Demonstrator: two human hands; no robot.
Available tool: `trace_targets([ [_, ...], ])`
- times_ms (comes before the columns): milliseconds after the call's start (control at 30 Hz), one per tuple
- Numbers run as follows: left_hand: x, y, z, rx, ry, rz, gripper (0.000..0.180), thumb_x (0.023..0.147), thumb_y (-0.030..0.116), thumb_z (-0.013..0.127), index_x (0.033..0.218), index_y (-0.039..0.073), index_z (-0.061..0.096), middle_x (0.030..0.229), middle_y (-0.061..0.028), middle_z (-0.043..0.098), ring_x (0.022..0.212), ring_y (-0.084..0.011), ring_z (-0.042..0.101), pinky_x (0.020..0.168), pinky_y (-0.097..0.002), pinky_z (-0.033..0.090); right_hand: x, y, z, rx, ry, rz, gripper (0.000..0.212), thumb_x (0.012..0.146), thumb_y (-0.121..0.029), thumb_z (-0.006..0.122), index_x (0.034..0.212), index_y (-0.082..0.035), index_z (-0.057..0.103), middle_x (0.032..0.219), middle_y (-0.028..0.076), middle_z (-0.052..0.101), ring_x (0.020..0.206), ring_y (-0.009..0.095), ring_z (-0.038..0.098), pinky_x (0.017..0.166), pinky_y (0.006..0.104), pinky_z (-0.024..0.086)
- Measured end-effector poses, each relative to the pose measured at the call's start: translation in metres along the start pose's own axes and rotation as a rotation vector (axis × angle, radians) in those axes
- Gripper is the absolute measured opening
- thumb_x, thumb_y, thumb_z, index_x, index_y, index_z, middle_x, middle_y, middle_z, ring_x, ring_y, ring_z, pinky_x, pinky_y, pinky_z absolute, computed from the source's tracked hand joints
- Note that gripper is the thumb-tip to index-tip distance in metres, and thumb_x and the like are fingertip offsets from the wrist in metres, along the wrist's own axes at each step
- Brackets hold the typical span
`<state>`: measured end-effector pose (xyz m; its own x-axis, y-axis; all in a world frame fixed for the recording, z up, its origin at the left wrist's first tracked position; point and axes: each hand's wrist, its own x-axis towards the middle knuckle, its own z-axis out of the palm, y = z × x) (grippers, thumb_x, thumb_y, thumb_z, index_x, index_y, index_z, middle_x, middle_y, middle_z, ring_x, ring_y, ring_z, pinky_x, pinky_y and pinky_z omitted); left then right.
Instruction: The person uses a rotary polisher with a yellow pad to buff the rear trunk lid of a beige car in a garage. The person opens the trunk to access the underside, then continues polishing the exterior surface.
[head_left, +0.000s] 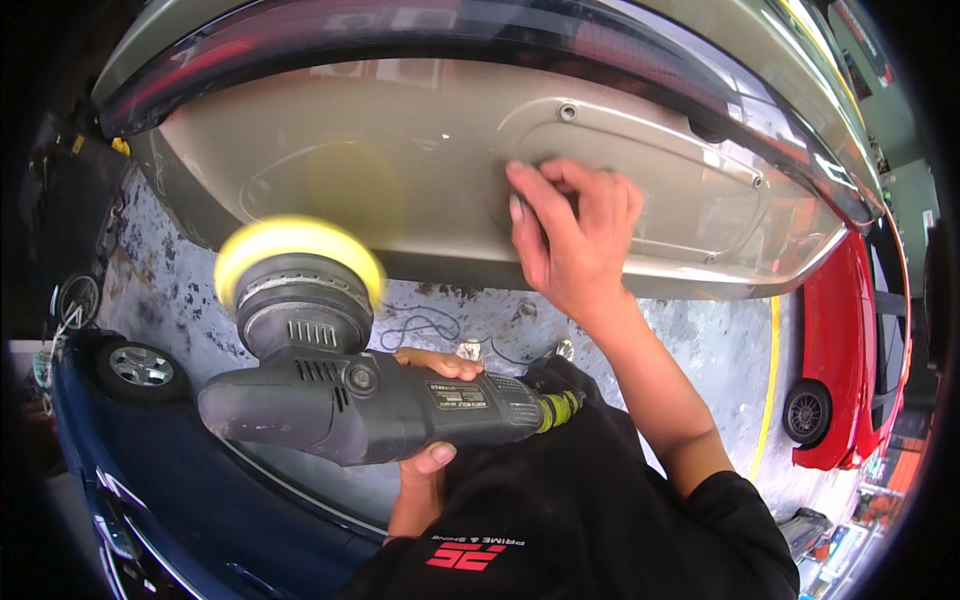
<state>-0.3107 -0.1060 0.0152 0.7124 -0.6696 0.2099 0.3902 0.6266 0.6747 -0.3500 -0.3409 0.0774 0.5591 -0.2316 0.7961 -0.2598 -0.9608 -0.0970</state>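
My left hand (430,460) is wrapped round the dark grey body of a power polisher (400,410), thumb on the near side and fingertips showing on the far side. The polisher lies sideways, its round yellow pad (300,240) at the left, beside the lower edge of a beige-gold car panel (420,160). The pad's outline is blurred. My right hand (580,235) is against the middle of the panel, fingers bent and spread, holding nothing that I can see. Its fingertips look to be touching the paint.
A dark blue car (200,470) stands at the lower left, and a red car (845,350) at the right beyond a yellow floor line (768,400). A thin dark cable (425,325) lies on the mottled grey floor (700,340). A bicycle wheel (80,300) is at far left.
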Motion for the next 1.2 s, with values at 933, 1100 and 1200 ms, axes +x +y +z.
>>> trace_targets([
  [933,0.013,0.012,0.005,-0.119,-0.201,0.155,0.102,0.057,0.010,0.095,0.145,0.011,0.042,0.115,-0.0213,0.060,0.103,-0.0385,0.063,0.096,-0.0628,0.051,-0.126,0.050,-0.039,-0.378,-0.028,-0.026,0.052,0.085,-0.057,0.076,0.130,-0.030,0.074,0.146,0.008,0.054,0.140,0.029,0.047,0.121,0.0640,0.026],
  [1100,0.011,0.012,0.017,-0.071,-0.114,0.176,0.098,0.062,0.015,0.097,0.144,0.013,0.043,0.111,-0.0165,0.058,0.099,-0.0345,0.062,0.095,-0.0596,0.051,-0.123,0.052,-0.042,-0.384,-0.031,-0.040,0.051,0.088,-0.061,0.073,0.128,-0.028,0.075,0.145,0.010,0.055,0.140,0.030,0.047,0.120,0.0656,0.026],
  [1200,0.011,0.010,0.017,-0.033,-0.119,0.193,0.095,0.067,0.020,0.097,0.144,0.013,0.041,0.114,-0.0163,0.057,0.100,-0.0340,0.062,0.095,-0.0586,0.052,-0.122,0.055,-0.048,-0.388,-0.050,-0.052,0.053,0.088,-0.063,0.073,0.127,-0.027,0.074,0.145,0.011,0.056,0.140,0.032,0.047,0.120,0.0666,0.026],
])
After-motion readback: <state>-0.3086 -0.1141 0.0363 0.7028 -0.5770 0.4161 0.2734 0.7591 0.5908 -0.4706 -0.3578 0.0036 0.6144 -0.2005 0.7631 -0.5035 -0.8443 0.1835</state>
